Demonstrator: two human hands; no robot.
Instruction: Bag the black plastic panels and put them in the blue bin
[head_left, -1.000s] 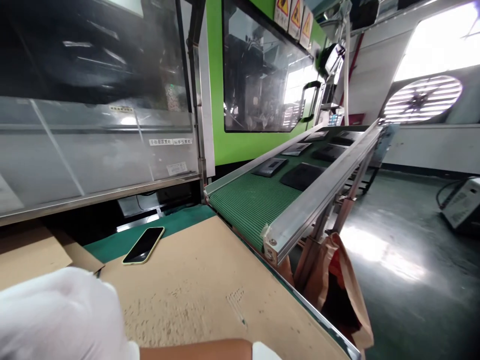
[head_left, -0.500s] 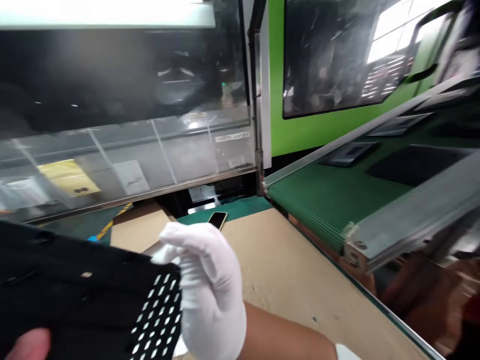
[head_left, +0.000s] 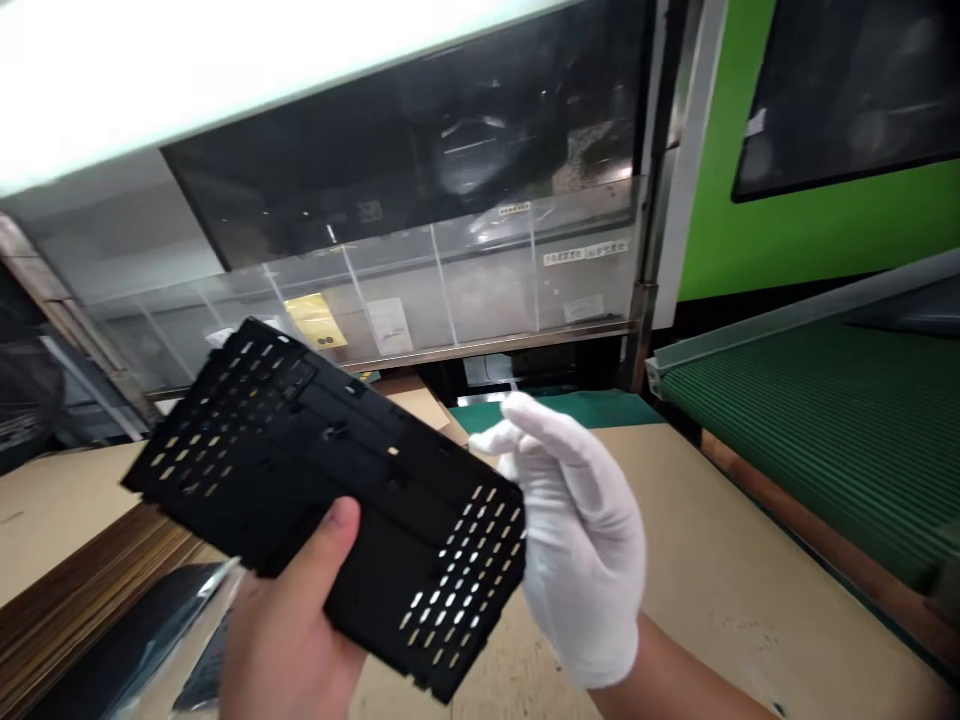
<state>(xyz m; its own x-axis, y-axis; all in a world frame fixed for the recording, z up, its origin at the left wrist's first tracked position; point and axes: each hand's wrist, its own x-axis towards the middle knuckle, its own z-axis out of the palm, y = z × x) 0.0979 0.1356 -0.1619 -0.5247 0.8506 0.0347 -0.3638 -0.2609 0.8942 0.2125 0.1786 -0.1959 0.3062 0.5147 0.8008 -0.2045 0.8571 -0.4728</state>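
Observation:
My bare left hand point(head_left: 292, 630) grips a black plastic panel point(head_left: 337, 470) from below, thumb on its front face. The panel is flat and rectangular, with rows of small slots at both ends, and it is tilted down to the right above the table. My right hand point(head_left: 585, 540), in a white glove, sits at the panel's right edge with its fingers curled around that edge and behind it. Part of the glove is hidden by the panel.
Brown cardboard point(head_left: 735, 600) covers the table. A green ribbed conveyor belt point(head_left: 825, 420) with a metal rail runs along the right. Behind stand a clear machine guard point(head_left: 450, 290) and a green machine point(head_left: 787, 240). Stacked cardboard point(head_left: 75, 600) and a plastic bag of dark parts point(head_left: 135, 640) lie lower left.
The view has swung left, away from the conveyor. The black panel has come up from the lower left into the middle, now held in both hands. The phone on the cardboard is hidden.

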